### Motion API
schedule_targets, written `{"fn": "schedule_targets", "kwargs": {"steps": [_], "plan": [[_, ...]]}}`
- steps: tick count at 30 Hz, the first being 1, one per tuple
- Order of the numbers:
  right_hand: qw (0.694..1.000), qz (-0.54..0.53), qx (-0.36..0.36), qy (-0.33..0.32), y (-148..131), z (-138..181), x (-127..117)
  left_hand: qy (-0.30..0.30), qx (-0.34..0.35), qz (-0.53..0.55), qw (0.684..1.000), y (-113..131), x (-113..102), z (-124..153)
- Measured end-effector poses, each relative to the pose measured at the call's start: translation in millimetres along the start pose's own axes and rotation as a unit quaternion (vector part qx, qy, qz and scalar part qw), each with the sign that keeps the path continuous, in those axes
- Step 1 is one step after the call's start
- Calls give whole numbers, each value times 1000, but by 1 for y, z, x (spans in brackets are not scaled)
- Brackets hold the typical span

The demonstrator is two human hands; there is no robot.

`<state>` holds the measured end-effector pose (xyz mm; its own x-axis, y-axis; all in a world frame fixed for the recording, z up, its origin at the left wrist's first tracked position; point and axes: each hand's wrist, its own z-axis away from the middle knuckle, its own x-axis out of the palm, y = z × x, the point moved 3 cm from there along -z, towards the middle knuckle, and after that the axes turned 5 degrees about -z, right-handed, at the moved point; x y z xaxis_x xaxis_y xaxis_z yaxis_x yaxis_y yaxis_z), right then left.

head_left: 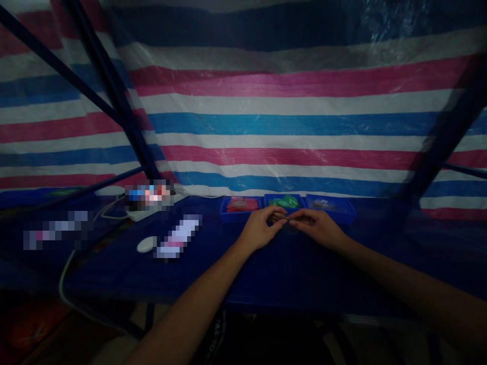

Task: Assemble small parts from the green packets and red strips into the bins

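Both my hands meet over a dark blue table (pixel 266 274), just in front of three small blue bins. My left hand (pixel 262 226) has its fingers curled and pinched toward the right. My right hand (pixel 317 225) mirrors it, fingertips pinched against the left hand's. A small dark item sits between the fingertips, too dim to make out. The bins hold red pieces (pixel 241 204), green pieces (pixel 286 201) and greyish pieces (pixel 327 205).
A striped pink, blue and white tarp (pixel 289 116) hangs behind the table. Dark metal poles (pixel 114 96) slant at the left and right. A white oval object (pixel 146 244), a white cable (pixel 66 284) and several blurred-out items lie on the table's left side.
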<state>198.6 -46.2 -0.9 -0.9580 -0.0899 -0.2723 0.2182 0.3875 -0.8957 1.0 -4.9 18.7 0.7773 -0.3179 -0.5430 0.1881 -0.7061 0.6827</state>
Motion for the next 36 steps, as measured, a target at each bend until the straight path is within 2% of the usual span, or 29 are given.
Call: {"fn": "schedule_targets", "kwargs": {"steps": [4,9,12,19,29,32,34,36], "plan": [[1000,14,1,3,-2,0,0,9,1,-19,1000,4,-2,1],[998,-52,30,24,3,-1,0,11,7,-36,999,8,-4,1],[998,-52,28,28,2,-1,1,21,10,-47,999,5,-6,1],[996,-79,18,32,3,0,2,-8,-14,44,999,1,-3,0],[992,-124,23,17,2,-1,5,4,8,23,1000,8,1,0],[991,-122,19,41,0,-3,1,56,32,-8,998,11,-1,0],[991,-110,8,81,0,-5,-4,124,59,-77,988,15,-6,1],[987,-100,0,123,0,-6,-9,163,90,-147,971,19,-10,4]]}}
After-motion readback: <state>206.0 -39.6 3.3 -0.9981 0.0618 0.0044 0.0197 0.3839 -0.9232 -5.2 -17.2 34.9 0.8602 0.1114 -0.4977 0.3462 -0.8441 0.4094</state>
